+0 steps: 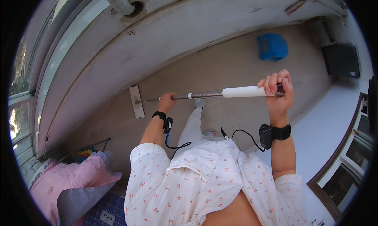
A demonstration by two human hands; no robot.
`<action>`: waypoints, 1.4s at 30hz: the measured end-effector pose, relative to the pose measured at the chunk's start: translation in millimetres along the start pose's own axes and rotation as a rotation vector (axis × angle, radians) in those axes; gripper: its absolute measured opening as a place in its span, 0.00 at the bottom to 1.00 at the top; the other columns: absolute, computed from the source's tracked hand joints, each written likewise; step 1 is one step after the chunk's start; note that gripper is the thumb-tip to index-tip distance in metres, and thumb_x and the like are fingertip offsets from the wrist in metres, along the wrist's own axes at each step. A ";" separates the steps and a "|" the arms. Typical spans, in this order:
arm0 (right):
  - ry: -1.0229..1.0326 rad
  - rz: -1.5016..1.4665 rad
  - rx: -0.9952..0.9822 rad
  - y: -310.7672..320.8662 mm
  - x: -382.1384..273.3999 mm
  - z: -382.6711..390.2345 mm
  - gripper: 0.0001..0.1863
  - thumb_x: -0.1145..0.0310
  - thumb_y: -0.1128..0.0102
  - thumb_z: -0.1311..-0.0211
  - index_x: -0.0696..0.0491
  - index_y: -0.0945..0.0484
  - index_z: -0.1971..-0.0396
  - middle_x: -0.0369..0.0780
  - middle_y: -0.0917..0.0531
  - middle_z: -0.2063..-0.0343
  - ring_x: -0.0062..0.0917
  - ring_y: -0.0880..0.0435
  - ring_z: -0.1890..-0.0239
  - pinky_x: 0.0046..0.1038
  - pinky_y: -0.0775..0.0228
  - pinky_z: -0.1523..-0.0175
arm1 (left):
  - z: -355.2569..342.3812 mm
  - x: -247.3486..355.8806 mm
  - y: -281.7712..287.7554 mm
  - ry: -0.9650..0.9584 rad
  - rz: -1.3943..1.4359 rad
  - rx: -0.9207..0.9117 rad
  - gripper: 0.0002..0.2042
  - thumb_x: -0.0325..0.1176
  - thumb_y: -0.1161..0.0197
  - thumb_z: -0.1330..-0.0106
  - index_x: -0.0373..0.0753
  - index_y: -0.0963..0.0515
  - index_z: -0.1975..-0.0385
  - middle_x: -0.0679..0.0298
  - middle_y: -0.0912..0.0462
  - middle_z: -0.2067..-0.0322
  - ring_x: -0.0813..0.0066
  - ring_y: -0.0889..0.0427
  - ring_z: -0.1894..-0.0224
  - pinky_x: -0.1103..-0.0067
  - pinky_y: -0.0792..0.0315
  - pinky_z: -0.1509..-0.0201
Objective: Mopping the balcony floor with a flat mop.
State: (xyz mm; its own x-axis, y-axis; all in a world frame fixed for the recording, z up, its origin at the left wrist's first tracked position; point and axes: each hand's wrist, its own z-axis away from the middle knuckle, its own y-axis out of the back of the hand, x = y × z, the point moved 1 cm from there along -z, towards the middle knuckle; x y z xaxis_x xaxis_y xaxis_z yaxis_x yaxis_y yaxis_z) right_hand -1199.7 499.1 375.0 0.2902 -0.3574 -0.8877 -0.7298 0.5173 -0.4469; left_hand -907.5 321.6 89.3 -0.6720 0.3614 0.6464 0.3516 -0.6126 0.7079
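I hold a flat mop across my body. Its metal pole [206,94] runs from upper right down to the left, with a white sleeve [243,92] near the top end. My left hand [167,102] is closed round the lower part of the pole. At the upper end, my right hand [278,90] grips the dark end of the handle, just past the white sleeve. The white flat mop head [137,102] rests on the tiled floor beside the base of the wall. Black straps with small devices sit on both my wrists.
A blue plastic stool [272,47] stands on the floor ahead to the right. Beyond it a black box-shaped thing [341,60] is by the wall. Pink and grey cloth [80,176] lies heaped at the lower left. A pale low wall [181,37] curves along the far side.
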 end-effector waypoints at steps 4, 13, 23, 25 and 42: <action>0.090 -0.018 0.019 21.7 -34.4 59.4 0.09 0.62 0.63 0.36 0.50 0.39 0.72 0.33 0.38 0.88 0.19 0.37 0.84 0.31 0.34 0.64 | 37.9 26.6 -6.9 -0.077 0.018 -0.102 0.10 0.27 0.44 0.50 0.43 0.20 0.69 0.52 0.20 0.69 0.52 0.23 0.63 0.65 0.30 0.59; 0.441 0.148 0.337 73.6 -220.5 305.3 0.08 0.66 0.55 0.38 0.50 0.38 0.75 0.31 0.42 0.87 0.16 0.41 0.84 0.25 0.43 0.66 | 119.0 187.6 -97.4 -0.636 -0.048 -0.449 0.04 0.32 0.39 0.52 0.41 0.24 0.77 0.57 0.22 0.79 0.54 0.23 0.71 0.65 0.31 0.68; 0.649 0.425 1.029 17.3 -176.3 381.9 0.15 0.62 0.57 0.34 0.48 0.40 0.81 0.32 0.39 0.84 0.18 0.37 0.78 0.32 0.33 0.55 | 55.1 277.1 -179.6 -0.890 0.105 -0.447 0.05 0.28 0.41 0.51 0.41 0.24 0.74 0.59 0.21 0.72 0.57 0.23 0.64 0.66 0.30 0.63; 0.640 0.453 1.077 3.2 -146.4 350.5 0.15 0.62 0.57 0.34 0.47 0.41 0.81 0.32 0.39 0.83 0.17 0.37 0.78 0.34 0.32 0.52 | 15.0 265.9 -181.6 -0.858 0.076 -0.459 0.04 0.29 0.41 0.50 0.41 0.25 0.74 0.59 0.22 0.70 0.57 0.24 0.62 0.66 0.30 0.61; 0.722 0.461 0.775 -107.4 -158.3 204.7 0.16 0.63 0.56 0.34 0.48 0.43 0.82 0.32 0.41 0.85 0.16 0.40 0.81 0.22 0.43 0.71 | 41.9 142.3 -39.8 -0.719 0.369 -0.015 0.08 0.35 0.39 0.52 0.40 0.31 0.82 0.60 0.25 0.79 0.58 0.26 0.69 0.68 0.35 0.63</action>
State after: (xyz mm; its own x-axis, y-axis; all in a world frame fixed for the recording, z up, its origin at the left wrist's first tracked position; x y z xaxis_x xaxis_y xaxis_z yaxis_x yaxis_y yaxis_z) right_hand -1040.6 659.3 540.9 -0.5089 -0.2424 -0.8260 -0.0258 0.9634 -0.2669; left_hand -989.8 426.9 165.0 0.0711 0.4943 0.8664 0.4571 -0.7882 0.4122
